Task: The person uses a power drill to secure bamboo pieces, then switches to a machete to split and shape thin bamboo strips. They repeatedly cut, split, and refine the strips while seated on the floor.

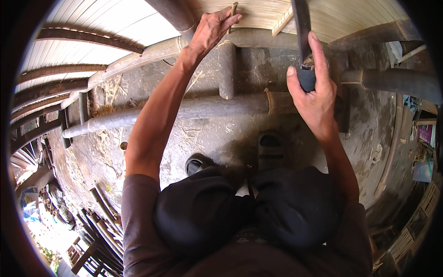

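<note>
My left hand (215, 28) is raised to the far edge of a bamboo frame, its fingers closed around a short, thin bamboo strip (234, 8) standing roughly upright. Behind it lies a pale slatted bamboo panel (263, 13). To the right, my right hand (318, 94) grips the dark handle of a large knife (302, 32), forefinger stretched along it. The dark blade points away from me, over the panel, and its tip runs out of view at the top. A thick bamboo rail (240, 105) crosses below both hands, apart from them.
A short bamboo post (226, 71) stands between the upper bar (258, 38) and the rail. Thick dark bamboo (399, 84) juts in at right. My sandals (271, 150) rest on the stained floor. Several bamboo poles (104, 231) lie stacked at lower left.
</note>
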Action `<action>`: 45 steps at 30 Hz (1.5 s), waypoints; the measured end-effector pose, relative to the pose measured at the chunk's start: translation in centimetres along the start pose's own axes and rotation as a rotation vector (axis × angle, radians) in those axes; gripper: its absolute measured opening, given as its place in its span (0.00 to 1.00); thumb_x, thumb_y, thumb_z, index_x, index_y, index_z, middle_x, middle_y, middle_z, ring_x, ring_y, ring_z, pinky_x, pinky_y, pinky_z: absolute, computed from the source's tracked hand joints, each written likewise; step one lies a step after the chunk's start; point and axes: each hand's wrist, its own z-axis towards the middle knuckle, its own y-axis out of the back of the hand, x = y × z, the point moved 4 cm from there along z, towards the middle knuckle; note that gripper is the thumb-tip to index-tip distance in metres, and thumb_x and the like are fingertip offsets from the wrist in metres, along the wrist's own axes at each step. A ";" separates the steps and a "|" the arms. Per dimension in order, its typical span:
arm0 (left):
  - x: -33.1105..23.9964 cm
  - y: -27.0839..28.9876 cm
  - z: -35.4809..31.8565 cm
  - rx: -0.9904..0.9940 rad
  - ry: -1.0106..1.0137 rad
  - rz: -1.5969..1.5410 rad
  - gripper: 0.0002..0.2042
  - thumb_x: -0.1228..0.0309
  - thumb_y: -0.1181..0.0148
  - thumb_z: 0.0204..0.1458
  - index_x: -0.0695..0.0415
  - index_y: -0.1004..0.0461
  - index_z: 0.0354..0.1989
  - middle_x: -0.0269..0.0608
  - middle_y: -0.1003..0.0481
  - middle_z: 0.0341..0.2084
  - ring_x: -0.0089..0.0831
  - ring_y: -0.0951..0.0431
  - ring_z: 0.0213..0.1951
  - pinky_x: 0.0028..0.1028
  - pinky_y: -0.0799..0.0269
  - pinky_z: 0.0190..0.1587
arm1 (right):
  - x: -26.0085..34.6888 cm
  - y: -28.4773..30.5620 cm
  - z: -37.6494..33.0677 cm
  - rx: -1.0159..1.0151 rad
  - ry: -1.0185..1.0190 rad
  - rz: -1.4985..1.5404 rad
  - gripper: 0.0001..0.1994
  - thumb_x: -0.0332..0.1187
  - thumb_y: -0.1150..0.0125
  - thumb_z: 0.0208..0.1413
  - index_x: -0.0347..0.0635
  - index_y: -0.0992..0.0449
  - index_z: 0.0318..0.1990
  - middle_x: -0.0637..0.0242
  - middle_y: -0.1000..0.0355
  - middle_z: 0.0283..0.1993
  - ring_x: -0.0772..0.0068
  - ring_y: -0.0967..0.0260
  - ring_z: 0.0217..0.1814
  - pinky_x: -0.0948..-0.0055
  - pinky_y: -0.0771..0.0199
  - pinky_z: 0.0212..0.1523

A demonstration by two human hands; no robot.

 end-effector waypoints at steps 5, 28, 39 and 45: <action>0.6 -0.5 -1.0 -0.012 0.045 -0.034 0.12 0.65 0.46 0.60 0.63 0.28 0.35 0.52 0.35 0.16 0.39 0.36 0.18 0.35 0.35 0.25 | -5.2 -2.3 -2.6 0.395 -0.178 -0.317 0.38 0.24 0.39 0.47 0.69 0.41 0.65 0.58 0.24 0.39 0.52 0.25 0.35 0.62 0.24 0.37; 1.1 0.4 -1.6 0.080 0.019 -0.064 0.27 0.51 0.61 0.64 0.69 0.27 0.40 0.49 0.27 0.22 0.30 0.30 0.21 0.30 0.33 0.27 | -2.0 -1.1 -0.9 0.214 -0.021 -0.289 0.41 0.28 0.35 0.47 0.80 0.45 0.66 0.60 0.27 0.33 0.55 0.26 0.31 0.59 0.24 0.32; 0.1 2.9 -1.0 0.056 0.040 0.078 0.12 0.66 0.45 0.60 0.65 0.25 0.35 0.41 0.28 0.18 0.26 0.30 0.22 0.29 0.32 0.26 | -3.0 -0.5 -2.5 0.311 -0.126 -0.304 0.41 0.24 0.38 0.45 0.75 0.42 0.66 0.63 0.24 0.36 0.58 0.25 0.34 0.62 0.24 0.35; 1.4 2.4 -2.4 0.024 0.094 0.063 0.11 0.66 0.46 0.60 0.63 0.27 0.36 0.39 0.31 0.18 0.24 0.33 0.22 0.27 0.33 0.26 | -3.0 -1.0 -3.3 0.305 -0.124 -0.258 0.40 0.23 0.38 0.45 0.75 0.41 0.65 0.64 0.25 0.35 0.60 0.25 0.33 0.64 0.25 0.35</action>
